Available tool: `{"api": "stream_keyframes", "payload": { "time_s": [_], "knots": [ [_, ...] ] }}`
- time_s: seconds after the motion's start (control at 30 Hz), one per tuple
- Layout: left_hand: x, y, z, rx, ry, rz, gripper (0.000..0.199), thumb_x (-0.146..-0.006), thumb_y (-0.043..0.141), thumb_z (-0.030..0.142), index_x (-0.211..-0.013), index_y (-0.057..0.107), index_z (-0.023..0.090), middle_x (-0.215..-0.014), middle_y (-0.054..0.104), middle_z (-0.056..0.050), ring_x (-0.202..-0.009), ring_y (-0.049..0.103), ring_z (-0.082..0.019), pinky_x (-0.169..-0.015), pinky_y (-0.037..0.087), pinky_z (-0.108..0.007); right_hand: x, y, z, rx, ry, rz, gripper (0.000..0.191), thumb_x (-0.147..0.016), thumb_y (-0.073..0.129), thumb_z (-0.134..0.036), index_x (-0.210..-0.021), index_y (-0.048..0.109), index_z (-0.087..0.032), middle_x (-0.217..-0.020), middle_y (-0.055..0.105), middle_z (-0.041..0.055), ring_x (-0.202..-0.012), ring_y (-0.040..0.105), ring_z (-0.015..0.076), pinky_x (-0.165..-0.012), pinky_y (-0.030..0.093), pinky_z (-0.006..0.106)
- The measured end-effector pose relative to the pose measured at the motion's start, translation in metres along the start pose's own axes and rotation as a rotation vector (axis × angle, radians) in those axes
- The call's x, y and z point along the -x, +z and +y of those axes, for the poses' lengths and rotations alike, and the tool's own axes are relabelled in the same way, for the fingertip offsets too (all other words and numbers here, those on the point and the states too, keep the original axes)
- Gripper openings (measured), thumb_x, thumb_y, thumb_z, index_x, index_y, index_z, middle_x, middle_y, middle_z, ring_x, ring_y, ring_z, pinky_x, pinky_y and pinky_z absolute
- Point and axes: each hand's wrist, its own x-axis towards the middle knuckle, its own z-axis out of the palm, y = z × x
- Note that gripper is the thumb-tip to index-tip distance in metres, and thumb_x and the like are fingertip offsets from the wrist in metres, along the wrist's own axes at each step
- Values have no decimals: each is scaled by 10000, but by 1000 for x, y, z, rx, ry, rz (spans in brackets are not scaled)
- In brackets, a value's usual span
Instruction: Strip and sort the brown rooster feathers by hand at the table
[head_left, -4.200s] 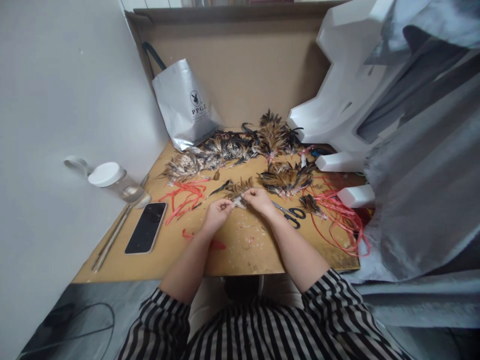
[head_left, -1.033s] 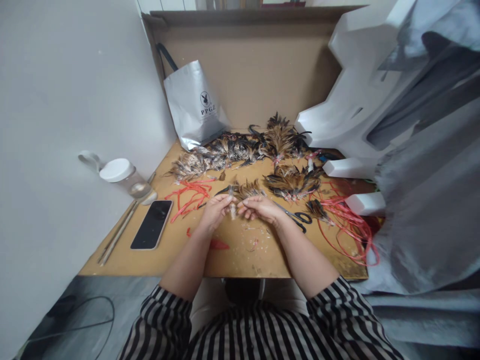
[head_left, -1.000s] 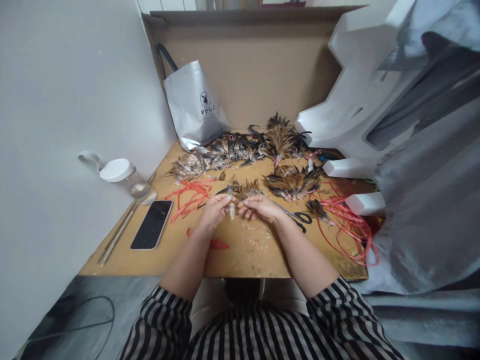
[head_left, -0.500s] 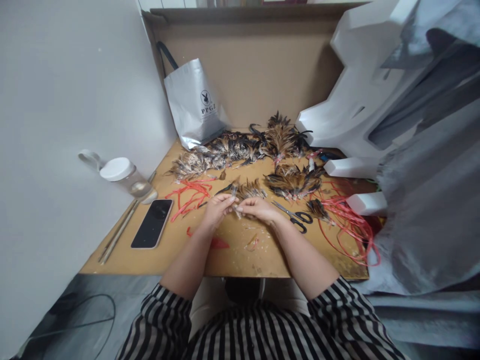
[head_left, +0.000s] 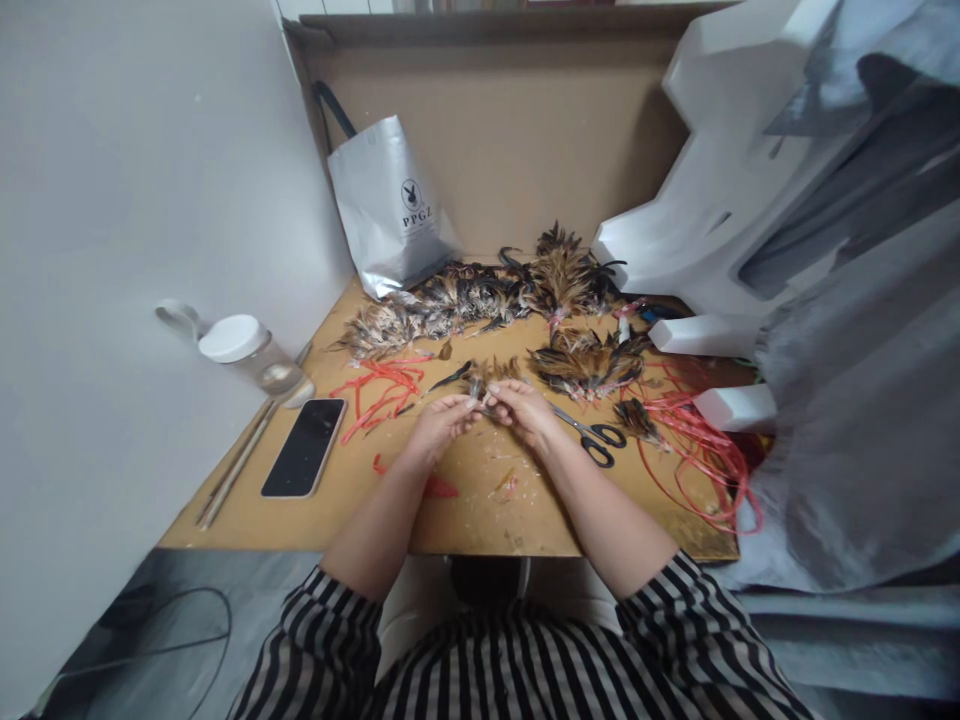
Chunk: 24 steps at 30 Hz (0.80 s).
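My left hand [head_left: 444, 424] and my right hand [head_left: 523, 408] meet near the middle of the table, fingertips almost touching. Both are closed in a pinch on a small feather [head_left: 477, 388], whose lower part is hidden by the fingers. Just beyond them lies a row of brown feathers [head_left: 501, 370], partly covered by my right hand. A dark feather [head_left: 451, 377] rests on the table past my left hand. To the right of my right hand are black-handled scissors [head_left: 596, 437], and behind them a fan of brown and black feathers [head_left: 589, 362].
Feather heaps [head_left: 457, 305] line the back, before a silver bag [head_left: 390, 210]. Red strips [head_left: 382, 390] lie left, more red strands [head_left: 701, 440] right. A phone [head_left: 305, 448], a bottle [head_left: 259, 355] and sticks [head_left: 238, 465] stand or lie along the left edge. White foam blocks [head_left: 735, 410] border the right.
My right hand has turned upward, its fingers curling more, and shifted slightly away from me. My left hand has rolled a little, staying close to the right one.
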Motion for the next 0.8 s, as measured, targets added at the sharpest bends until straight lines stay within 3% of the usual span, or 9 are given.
{"api": "stream_keyframes", "payload": {
  "time_s": [0.37,0.8],
  "knots": [
    [0,0,-2,-27,-26,-64,267,-651,699,289,-843,674,105,-853,684,-101,-618,602,-84,-521,391,-158,1,5,2,34,-7,18,261,-560,741,-341,-650,611,-133,-555,614,2,-375,411,34,-333,232,153],
    [-2,1,-4,-77,-4,-26,253,-620,720,282,-803,670,114,-741,664,-63,-590,570,-71,-513,392,-154,0,3,6,65,1,-19,245,-591,722,-347,-662,622,-136,-581,628,9,-400,434,36,-362,261,157]
  ]
}}
